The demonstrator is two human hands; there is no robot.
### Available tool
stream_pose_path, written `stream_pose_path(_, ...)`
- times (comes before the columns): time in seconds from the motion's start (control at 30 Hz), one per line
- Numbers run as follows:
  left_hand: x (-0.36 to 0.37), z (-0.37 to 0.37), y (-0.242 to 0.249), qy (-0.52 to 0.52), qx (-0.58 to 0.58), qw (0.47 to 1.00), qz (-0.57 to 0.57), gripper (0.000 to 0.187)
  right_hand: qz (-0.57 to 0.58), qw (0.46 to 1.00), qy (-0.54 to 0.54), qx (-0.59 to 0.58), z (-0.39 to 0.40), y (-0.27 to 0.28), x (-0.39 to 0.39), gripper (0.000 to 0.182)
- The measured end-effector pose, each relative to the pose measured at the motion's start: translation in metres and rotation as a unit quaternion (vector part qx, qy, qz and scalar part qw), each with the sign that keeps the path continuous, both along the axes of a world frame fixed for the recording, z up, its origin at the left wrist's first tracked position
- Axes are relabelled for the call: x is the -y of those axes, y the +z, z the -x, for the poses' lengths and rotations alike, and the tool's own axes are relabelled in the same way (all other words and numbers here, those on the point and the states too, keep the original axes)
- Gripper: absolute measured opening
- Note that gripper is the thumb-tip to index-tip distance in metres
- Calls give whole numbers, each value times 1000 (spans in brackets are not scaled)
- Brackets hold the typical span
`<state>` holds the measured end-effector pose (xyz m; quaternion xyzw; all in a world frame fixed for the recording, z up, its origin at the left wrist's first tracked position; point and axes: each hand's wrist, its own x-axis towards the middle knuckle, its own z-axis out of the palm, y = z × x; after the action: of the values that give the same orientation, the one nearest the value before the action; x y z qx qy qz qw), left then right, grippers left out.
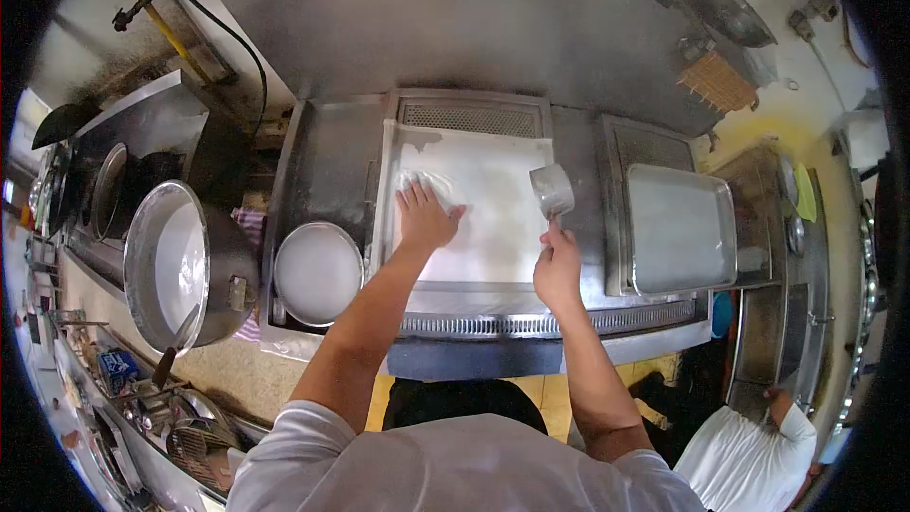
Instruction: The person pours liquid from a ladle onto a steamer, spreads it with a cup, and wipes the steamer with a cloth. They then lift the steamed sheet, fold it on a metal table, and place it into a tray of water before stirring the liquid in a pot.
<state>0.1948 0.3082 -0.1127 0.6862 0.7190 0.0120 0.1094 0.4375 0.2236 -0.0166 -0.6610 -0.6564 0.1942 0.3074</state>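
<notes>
A white cloth-like sheet [493, 228] lies over a perforated metal tray in the steel counter, with a wet white smear near its upper left. My left hand [428, 218] rests on that smear, fingers stretched out and palm down. Over the sheet's right edge is a metal ladle [553, 192] with a deep round cup, coated in white liquid. My right hand [557, 265] is closed around its handle.
Left of the sheet stands a round pan [318, 273] of white liquid, and beyond it a large pot [237, 270] with white liquid and a utensil inside. A rectangular tray [682, 228] sits to the right. Another person in a white shirt [735, 460] is at lower right.
</notes>
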Motion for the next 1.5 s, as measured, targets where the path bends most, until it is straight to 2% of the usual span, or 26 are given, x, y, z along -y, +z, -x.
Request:
stream_pose_path(0.3,-63,-50,1,14,0,1000,-24,102,3,999,22,-44,-27,6,5,46)
stream_pose_path(0.43,-77,-101,6,-31,-8,999,-8,101,7,999,9,-48,-35,3,6,45)
stream_pose_path(0.57,-63,-132,1,-81,7,994,-71,101,16,999,24,-35,-47,-7,6,47)
stream_pose_path(0.67,-30,-129,32,-72,70,992,-81,90,1,999,39,-27,-49,-3,4,50)
stream_pose_path(0.77,13,-104,34,-58,126,971,-196,72,0,999,53,-11,-43,3,-2,54)
stream_pose_path(0.83,44,-78,46,-48,185,954,-232,57,3,998,60,14,-37,-2,-8,54)
stream_pose_path(0.93,82,-29,63,-12,239,930,-278,38,-79,991,72,80,-31,-23,-16,58)
stream_pose_path(0.97,95,-12,64,4,252,924,-289,32,-5,993,82,82,-31,-23,-19,61)
stream_pose_path(1.07,122,55,47,64,231,927,-288,28,-17,987,84,139,-23,-39,-22,60)
stream_pose_path(1.1,129,78,43,77,218,924,-306,28,-58,986,92,123,-20,-48,-24,59)
stream_pose_path(1.17,140,122,18,137,177,932,-285,30,3,988,97,117,-2,-40,-20,58)
stream_pose_path(1.2,146,140,7,166,158,934,-273,31,-21,989,97,113,8,-45,-17,54)
stream_pose_path(1.23,152,155,-1,197,106,951,-214,35,-44,988,98,111,19,-49,-13,51)
stream_pose_path(1.33,172,196,-55,234,-13,968,-89,42,5,988,150,32,63,-57,0,45)
stream_pose_path(1.37,177,203,-69,218,-24,972,-79,36,10,986,166,14,84,-51,9,39)
stream_pose_path(1.47,187,220,-47,103,-16,989,108,30,85,970,206,-96,151,-35,38,35)
stream_pose_path(1.5,195,217,-42,104,-35,989,98,25,116,962,230,-92,172,-38,44,33)
